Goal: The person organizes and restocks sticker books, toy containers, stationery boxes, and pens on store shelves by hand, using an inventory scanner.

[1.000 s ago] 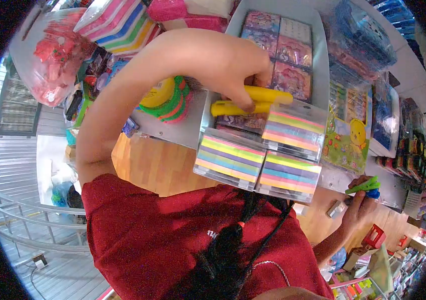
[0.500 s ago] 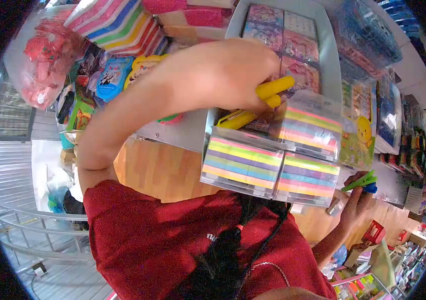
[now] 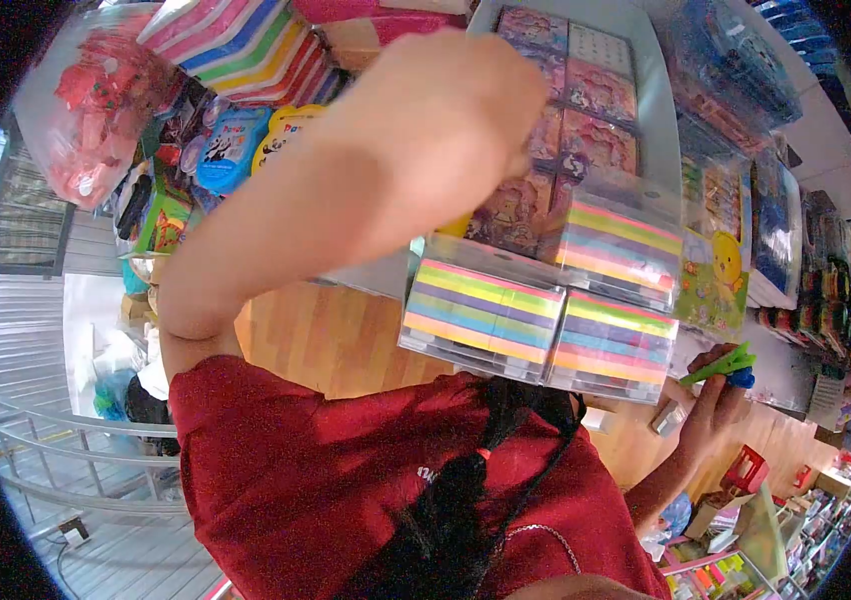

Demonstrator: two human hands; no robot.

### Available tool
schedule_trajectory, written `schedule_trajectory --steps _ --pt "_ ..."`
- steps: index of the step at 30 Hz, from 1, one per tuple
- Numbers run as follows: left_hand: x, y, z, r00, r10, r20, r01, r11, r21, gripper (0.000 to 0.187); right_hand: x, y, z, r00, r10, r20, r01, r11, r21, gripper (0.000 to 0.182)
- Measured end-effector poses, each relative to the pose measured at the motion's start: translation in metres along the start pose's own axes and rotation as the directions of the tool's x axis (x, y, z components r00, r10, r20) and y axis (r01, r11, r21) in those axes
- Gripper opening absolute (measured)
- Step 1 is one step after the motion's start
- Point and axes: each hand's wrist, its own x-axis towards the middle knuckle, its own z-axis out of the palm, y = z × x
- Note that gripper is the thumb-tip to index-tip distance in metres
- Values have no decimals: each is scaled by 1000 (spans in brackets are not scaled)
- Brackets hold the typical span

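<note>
My left hand is raised over a long grey-white tray with packs of pink cartoon-printed boxes. Its fingers curl down, mostly hidden and blurred. A bit of a yellow stick-like object shows under my wrist; whether the hand grips it is hidden. At the right, my right hand is closed around a long green plastic piece with a small blue part beside it. Between the hands, clear boxes of striped coloured paper blocks stand at the tray's near end.
Blue panda-printed packs and a stack of striped coloured packs lie to the left, with a bag of red items beyond. A yellow chick-printed pack stands right of the tray. A metal railing curves at lower left.
My left hand has moved up and away over the tray. The yellow sticks that showed past its fingers are now mostly out of sight. My right hand stays almost still with the green piece.
</note>
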Motion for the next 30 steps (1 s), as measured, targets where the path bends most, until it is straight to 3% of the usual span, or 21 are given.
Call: schedule_trajectory --steps 3,6,10,13,16,17,20,22,26,30 --pt "22 5 -25 948 -213 235 199 976 85 47 4 -16 5 1000 -22 -6 22 999 -44 31" --pt "16 -1 -19 988 -104 114 124 974 -187 49 10 -18 1 999 -42 6 43 997 -60 32" --pt "15 -2 -14 957 -46 286 113 968 -225 53 25 -26 -2 994 -93 62 93 996 12 33" --pt "17 -7 -9 932 2 363 86 970 -226 52 41 -24 -5 993 -113 34 103 968 227 37" --pt "19 -8 -5 931 19 366 58 979 -197 46 56 -43 -1 994 30 -101 19 890 456 41" --pt "19 -10 -5 939 41 341 29 980 -198 44 59 -56 8 970 40 -241 30 959 281 46" --pt "14 -17 2 966 89 244 -39 978 -203 38 79 -90 16 988 -145 -45 151 973 176 46" --pt "12 -18 3 967 99 235 -54 981 -187 37 99 -120 31 968 -187 166 148 964 222 45" --pt "11 -19 -1 957 125 261 -85 984 -158 39 123 -186 100 990 -75 119 73 997 20 41" --pt "8 -27 6 975 157 159 -129 977 -172 36 151 -209 147 897 -110 428 191 970 -152 42"
